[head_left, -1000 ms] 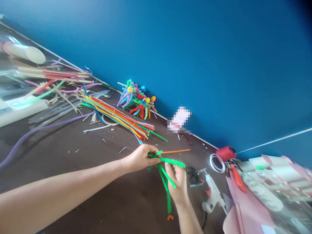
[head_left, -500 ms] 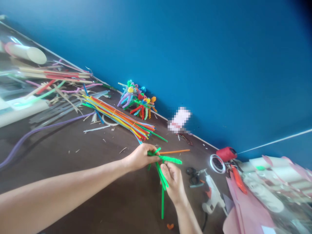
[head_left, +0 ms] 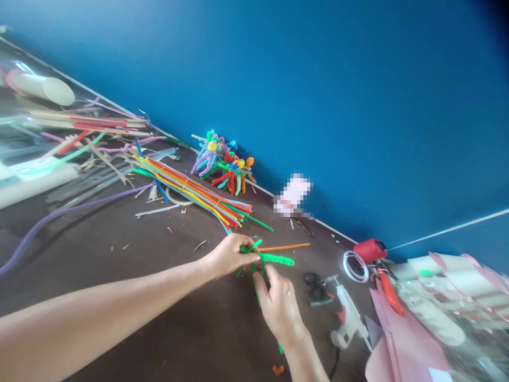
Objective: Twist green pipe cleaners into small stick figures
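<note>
Green pipe cleaners (head_left: 277,259), one part thicker than the rest, are held just below the center of the frame, pinched between the thumb and fingers of the left hand (head_left: 227,259). Just below, the right hand (head_left: 281,307) grips their hanging lengths between thumb and forefinger. An orange strand (head_left: 284,247) lies beyond; a multicolored bundle (head_left: 194,189) rests left of center.

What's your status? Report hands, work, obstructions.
Left hand pinching green stems. Right hand gripping them lower down. Orange stem just beyond, seemingly not blocking.
</note>
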{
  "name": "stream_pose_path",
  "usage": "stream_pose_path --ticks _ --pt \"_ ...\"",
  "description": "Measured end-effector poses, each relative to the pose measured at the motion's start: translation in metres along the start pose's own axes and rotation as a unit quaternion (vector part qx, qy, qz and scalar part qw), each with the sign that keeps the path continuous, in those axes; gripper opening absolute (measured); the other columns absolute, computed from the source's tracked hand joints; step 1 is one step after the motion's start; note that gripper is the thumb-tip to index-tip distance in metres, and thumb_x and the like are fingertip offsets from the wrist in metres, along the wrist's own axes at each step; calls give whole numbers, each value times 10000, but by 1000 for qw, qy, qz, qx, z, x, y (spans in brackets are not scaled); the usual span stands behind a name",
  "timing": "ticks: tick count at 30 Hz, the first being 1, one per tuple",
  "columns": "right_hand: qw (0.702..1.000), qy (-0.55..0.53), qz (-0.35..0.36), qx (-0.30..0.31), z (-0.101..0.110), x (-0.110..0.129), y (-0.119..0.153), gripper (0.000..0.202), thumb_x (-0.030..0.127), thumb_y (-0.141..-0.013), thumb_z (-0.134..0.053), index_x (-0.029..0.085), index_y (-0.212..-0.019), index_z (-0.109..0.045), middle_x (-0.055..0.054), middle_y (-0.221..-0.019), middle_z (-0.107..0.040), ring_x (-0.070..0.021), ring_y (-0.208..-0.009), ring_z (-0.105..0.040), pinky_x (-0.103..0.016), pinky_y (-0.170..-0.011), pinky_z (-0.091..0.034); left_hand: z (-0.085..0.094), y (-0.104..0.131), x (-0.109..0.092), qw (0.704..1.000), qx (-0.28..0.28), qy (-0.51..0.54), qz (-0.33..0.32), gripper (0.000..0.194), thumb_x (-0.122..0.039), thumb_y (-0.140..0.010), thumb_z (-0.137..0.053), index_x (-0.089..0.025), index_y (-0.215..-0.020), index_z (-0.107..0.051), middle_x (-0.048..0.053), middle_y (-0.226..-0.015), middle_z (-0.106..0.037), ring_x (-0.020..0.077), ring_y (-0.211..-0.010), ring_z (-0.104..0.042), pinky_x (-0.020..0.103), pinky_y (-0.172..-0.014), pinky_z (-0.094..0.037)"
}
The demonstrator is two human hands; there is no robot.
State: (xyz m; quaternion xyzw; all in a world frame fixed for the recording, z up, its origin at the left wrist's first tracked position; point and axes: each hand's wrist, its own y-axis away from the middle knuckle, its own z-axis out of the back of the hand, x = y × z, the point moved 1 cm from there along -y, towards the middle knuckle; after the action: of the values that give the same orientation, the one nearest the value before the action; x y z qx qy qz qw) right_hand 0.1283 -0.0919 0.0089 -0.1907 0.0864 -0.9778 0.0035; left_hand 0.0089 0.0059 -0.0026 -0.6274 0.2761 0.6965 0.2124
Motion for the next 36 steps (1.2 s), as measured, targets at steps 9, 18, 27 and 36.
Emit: stream_pose_path --ticks 9,18,27,36 --pt "992 123 15 -20 0 3 4 161 225 -818 -439 188 -694 -533 -19 -549 -602 -175 -496 -589 -256 -493 -300 2 6 -1 955 -37 -271 -118 156 -246 -696 -513 -157 -731 -637 13 -649 -626 132 -610 -552 202 -552 -356" --pt "997 61 36 -27 24 0 4 128 172 -787 -479 194 -697 -567 -6 -631 -563 -129 -581 -541 -217 -551 -336 6 4 -4 932 68 -300 -190 143 -192 -693 -533 -164 -750 -660 41 -710 -652 141 -672 -577 190 -614 -389" --pt "916 -365 -84 141 25 -20 -6 108 268 -733 -566 161 -717 -565 43 -560 -507 -80 -496 -458 -185 -484 -355 10 6 0 957 256 -118 -70 207 -309 -664 -606 -159 -790 -670 -7 -621 -619 76 -505 -488 155 -469 -366" --pt "884 -437 -151 63 9 -20 -9 269 399 -730 -552 168 -612 -483 59 -455 -471 -59 -345 -398 -178 -360 -315 3 4 -3 994 95 2 -45 277 -376 -647 -621 -118 -747 -624 -18 -553 -543 58 -447 -426 164 -426 -357"
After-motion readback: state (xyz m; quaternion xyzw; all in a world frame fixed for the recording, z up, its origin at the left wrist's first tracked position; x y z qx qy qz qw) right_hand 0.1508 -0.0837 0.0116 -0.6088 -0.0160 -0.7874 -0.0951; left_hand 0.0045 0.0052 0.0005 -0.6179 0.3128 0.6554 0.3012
